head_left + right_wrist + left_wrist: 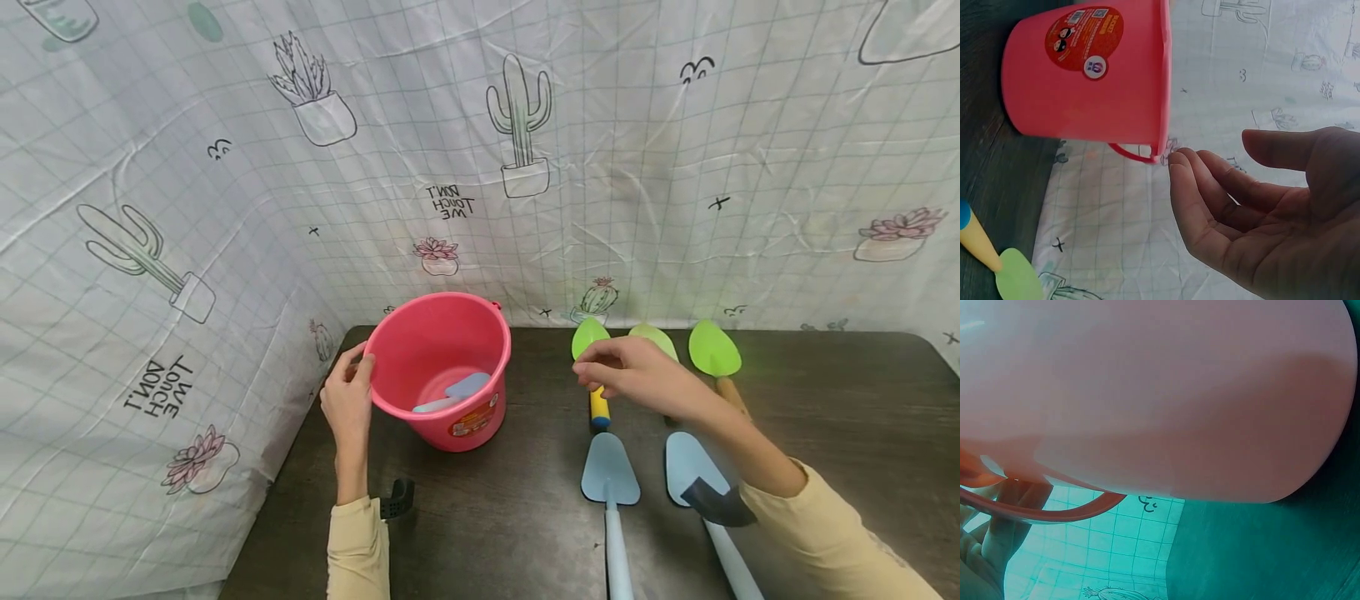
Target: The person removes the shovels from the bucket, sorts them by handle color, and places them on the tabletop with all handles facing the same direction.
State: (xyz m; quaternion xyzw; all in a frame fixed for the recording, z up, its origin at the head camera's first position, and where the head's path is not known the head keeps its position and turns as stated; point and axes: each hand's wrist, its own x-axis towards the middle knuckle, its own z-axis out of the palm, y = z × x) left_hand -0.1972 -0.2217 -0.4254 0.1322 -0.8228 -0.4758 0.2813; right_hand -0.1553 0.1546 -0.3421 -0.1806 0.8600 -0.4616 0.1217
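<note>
My left hand (348, 398) holds the pink bucket (416, 337) by its rim on the left side, the thumb at the inner edge. In the left wrist view the bucket's wall fills most of the picture, and fingers (1007, 534) show beside its handle (1079, 514). A light blue trowel (468, 385) lies inside the bucket. Over the table, right of the bucket, my right hand (648, 377) hangs with loosely bent fingers and nothing in them. Below it is a green trowel (589, 333) with a yellow handle; a pale green trowel (654, 336) is partly hidden by the hand.
A green trowel (714, 348) with a brown handle lies at the back right. Nearer are two light blue trowels, one in the middle (610, 471) and one to the right (686, 462), partly behind the right wrist. A patterned cloth (600, 167) hangs behind the dark table (495, 533).
</note>
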